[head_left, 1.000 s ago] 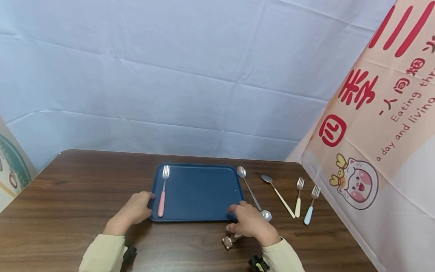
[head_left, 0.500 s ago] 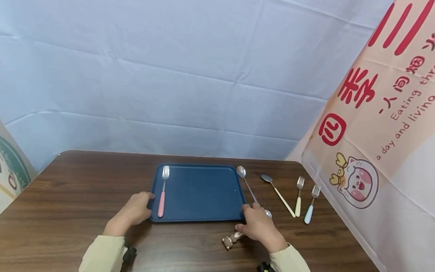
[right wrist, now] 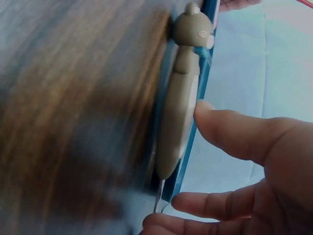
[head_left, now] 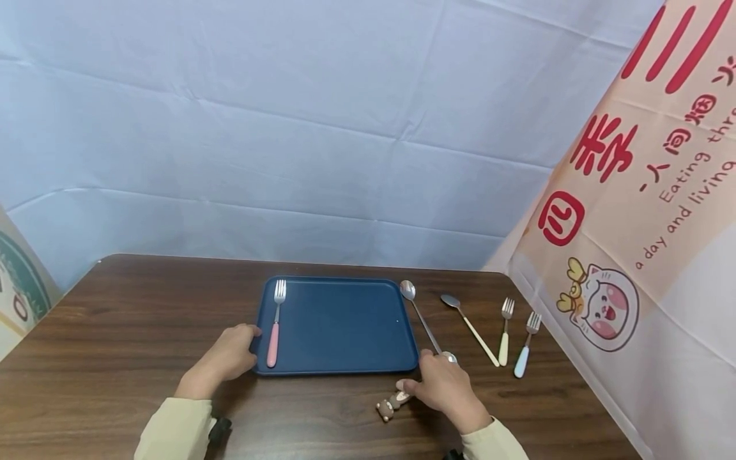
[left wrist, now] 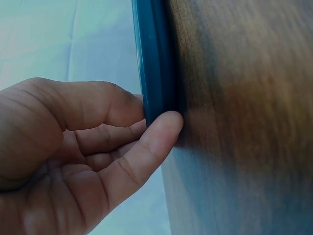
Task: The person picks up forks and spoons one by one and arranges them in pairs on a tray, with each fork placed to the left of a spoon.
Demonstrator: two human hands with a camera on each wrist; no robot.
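Observation:
A dark blue tray lies on the brown wooden table, with a pink-handled fork along its left side. My left hand grips the tray's front-left corner; in the left wrist view the thumb and fingers pinch the rim. A spoon with a brown bear handle lies just off the tray's front-right corner, and my right hand curls over its middle. The right wrist view shows the thumb on the handle and the fingers curled at the stem.
Right of the tray lie a long steel spoon, a cream-handled spoon, a cream-handled fork and a light-blue-handled fork. A printed banner hangs at the table's right edge. A pale cloth backdrop stands behind.
My right hand has left the tray's front-right rim and moved right and nearer, onto the bear-handled spoon. The left hand and the tray have not moved.

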